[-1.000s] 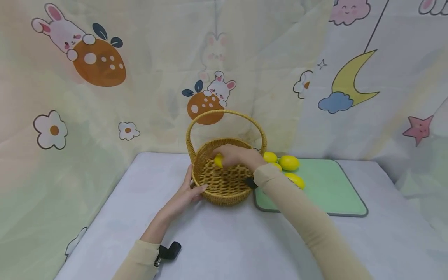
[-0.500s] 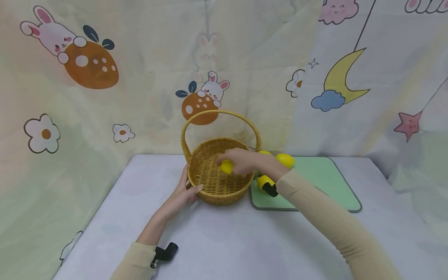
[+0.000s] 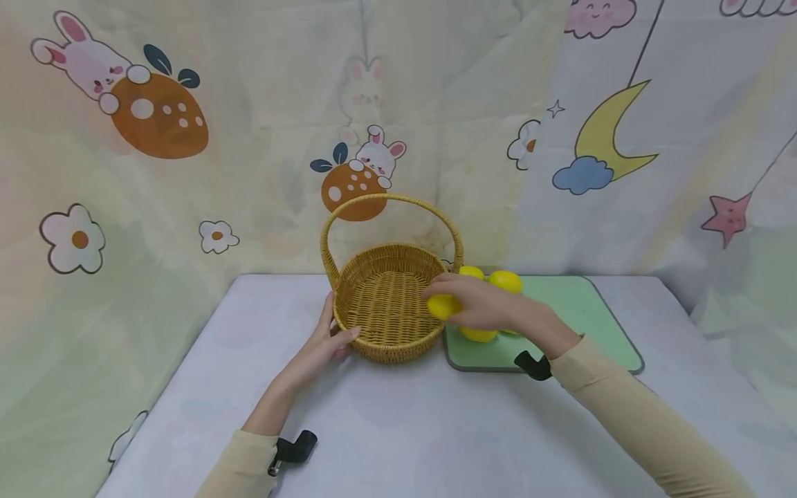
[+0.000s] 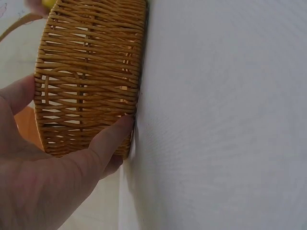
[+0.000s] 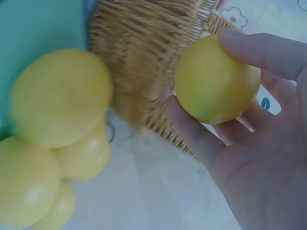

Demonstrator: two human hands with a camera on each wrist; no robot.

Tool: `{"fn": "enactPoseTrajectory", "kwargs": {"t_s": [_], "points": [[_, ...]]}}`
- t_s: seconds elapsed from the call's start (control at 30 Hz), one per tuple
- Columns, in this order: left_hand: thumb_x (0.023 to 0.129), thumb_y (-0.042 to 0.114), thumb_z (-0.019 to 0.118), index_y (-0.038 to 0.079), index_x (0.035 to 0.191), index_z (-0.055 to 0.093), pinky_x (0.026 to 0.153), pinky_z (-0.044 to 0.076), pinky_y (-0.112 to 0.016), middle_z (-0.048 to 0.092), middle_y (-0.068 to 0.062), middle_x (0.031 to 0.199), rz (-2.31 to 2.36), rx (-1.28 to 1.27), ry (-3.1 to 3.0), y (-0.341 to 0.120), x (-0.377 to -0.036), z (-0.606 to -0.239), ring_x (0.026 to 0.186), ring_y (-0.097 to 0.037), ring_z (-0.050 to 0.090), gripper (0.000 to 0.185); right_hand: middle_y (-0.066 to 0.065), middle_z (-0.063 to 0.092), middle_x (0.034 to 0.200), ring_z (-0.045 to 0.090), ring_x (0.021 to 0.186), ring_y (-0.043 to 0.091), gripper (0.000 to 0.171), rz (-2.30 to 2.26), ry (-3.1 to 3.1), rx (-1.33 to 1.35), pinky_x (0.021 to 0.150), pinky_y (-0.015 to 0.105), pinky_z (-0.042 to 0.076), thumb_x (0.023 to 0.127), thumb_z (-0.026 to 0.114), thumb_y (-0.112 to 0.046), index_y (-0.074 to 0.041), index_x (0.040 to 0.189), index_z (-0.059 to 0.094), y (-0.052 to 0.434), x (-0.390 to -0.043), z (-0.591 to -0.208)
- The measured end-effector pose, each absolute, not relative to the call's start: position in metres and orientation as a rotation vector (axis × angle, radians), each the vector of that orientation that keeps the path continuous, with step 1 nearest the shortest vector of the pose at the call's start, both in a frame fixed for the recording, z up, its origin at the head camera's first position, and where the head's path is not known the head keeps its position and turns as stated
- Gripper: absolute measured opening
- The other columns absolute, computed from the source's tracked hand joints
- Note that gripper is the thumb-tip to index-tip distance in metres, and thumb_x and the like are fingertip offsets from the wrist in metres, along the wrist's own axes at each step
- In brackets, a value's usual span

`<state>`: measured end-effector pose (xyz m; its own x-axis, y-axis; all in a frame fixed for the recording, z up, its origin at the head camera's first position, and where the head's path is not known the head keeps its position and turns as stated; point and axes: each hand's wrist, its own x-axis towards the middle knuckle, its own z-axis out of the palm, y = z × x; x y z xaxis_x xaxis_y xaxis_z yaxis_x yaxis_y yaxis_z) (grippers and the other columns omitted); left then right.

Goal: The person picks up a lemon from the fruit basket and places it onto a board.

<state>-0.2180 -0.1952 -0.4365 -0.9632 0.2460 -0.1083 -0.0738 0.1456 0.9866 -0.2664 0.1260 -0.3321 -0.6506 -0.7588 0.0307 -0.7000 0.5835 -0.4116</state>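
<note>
Beige sleeves frame the near edge of the pale grey table (image 3: 398, 429), each with a small black wrist mount. The left hand (image 3: 317, 349) lies against the near left side of the wicker basket (image 3: 382, 308); its fingers (image 4: 108, 139) are nearly straight, pressed flat to the woven wall, and curl round nothing. The right hand (image 3: 482, 308) holds a yellow lemon (image 3: 443, 306) between thumb and curved fingers (image 5: 259, 52), in the air over the basket's right rim, above the gap between basket and green cutting board (image 3: 573, 325). The wrist view shows the lemon seated in the fingertips with the palm open behind it. The basket stands upright on the table, its arched handle up, and its bottom shows only bare weave. Just right of it, touching or nearly touching its side, the cutting board lies flat; a cluster of other lemons (image 3: 504, 281) sits on the board's left end, close to the basket. Beyond the table hangs a cartoon curtain (image 3: 187, 138) printed with rabbits, flowers, a moon and stars.
</note>
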Motion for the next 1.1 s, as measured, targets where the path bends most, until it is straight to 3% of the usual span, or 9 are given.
{"fn": "enactPoseTrajectory", "kwargs": {"t_s": [0.43, 0.8, 1.1], "points": [[0.101, 0.032, 0.058, 0.049, 0.152, -0.019, 0.115, 0.040, -0.044, -0.018, 0.009, 0.166, 1.922, 0.183, 2.159, -0.196, -0.217, -0.438, 0.155, -0.030, 0.010, 0.094, -0.005, 0.063, 0.131, 0.056, 0.124, 0.019, 0.047, -0.591, 2.740, -1.113, 0.108, 0.046, 0.048, 0.083, 0.068, 0.002, -0.016, 0.127, 0.065, 0.185, -0.245, -0.360], [0.101, 0.032, 0.056, 0.049, 0.152, -0.020, 0.115, 0.040, -0.043, -0.019, 0.009, 0.165, 1.895, 0.178, 2.182, -0.195, -0.219, -0.438, 0.156, -0.029, 0.008, 0.093, 0.004, 0.057, 0.118, 0.054, 0.101, 0.018, 0.047, -0.532, 2.887, -1.089, 0.085, 0.038, 0.052, 0.076, 0.069, 0.007, -0.014, 0.119, 0.069, 0.223, -0.231, -0.380], [0.101, 0.032, 0.057, 0.048, 0.152, -0.019, 0.114, 0.041, -0.044, -0.019, 0.008, 0.166, 1.897, 0.184, 2.180, -0.194, -0.218, -0.437, 0.155, -0.030, 0.009, 0.093, 0.016, 0.062, 0.130, 0.057, 0.119, 0.038, 0.054, -0.546, 2.913, -0.956, 0.100, 0.060, 0.049, 0.075, 0.067, 0.012, -0.009, 0.125, 0.066, 0.239, -0.224, -0.393]]}}
